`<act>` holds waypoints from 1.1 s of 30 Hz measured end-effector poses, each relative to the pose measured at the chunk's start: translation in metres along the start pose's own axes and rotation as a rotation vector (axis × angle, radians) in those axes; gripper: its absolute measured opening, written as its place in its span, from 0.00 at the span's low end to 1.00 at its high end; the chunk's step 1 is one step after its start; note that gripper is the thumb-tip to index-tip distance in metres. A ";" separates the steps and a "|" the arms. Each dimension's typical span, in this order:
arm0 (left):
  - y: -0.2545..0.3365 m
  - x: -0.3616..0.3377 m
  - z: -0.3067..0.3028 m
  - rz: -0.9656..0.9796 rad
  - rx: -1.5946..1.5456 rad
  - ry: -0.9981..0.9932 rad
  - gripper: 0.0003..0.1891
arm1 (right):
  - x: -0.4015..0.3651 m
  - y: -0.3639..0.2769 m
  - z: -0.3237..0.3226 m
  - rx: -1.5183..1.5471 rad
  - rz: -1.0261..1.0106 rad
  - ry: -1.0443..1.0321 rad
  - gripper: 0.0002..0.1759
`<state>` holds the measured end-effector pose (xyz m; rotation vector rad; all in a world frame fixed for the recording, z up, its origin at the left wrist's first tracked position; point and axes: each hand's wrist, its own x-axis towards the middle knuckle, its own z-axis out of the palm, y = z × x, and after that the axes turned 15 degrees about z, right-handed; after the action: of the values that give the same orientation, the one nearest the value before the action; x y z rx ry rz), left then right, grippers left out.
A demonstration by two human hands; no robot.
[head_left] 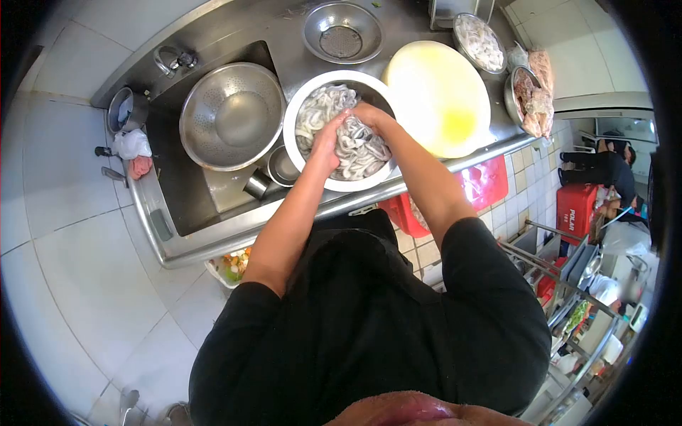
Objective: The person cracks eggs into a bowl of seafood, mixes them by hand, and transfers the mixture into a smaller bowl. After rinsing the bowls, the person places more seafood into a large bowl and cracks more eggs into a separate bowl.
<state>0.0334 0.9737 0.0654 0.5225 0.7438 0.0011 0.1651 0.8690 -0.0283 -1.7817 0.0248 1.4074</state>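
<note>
A white-rimmed bowl [293, 131] at the counter's edge holds a heap of limp grey-and-white strips [323, 106] that look like raw seafood or tripe. Both hands are inside it. My left hand [328, 144] is curled against the strips from the near left, its fingers pointing up and inward. From the right, my right hand [371, 116] closes round the same clump [359, 145], its fingertips partly hidden by the strips. The two hands almost meet over the middle of the bowl.
Left of the bowl, a large perforated steel colander [234, 117] sits in the sink [170, 170]. A round pale cutting board [437, 92] lies on the right. Behind stands another strainer [342, 32]; bowls of meat [479, 39] occupy the far right. A person [614, 167] works in the background.
</note>
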 end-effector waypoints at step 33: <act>0.038 -0.016 0.001 0.249 0.720 -0.198 0.12 | -0.148 -0.031 0.057 -0.292 -0.239 0.490 0.23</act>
<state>0.0294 1.0036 0.0937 1.2806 0.4649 -0.0885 0.0808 0.8557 0.1092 -2.2515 -0.1370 0.8123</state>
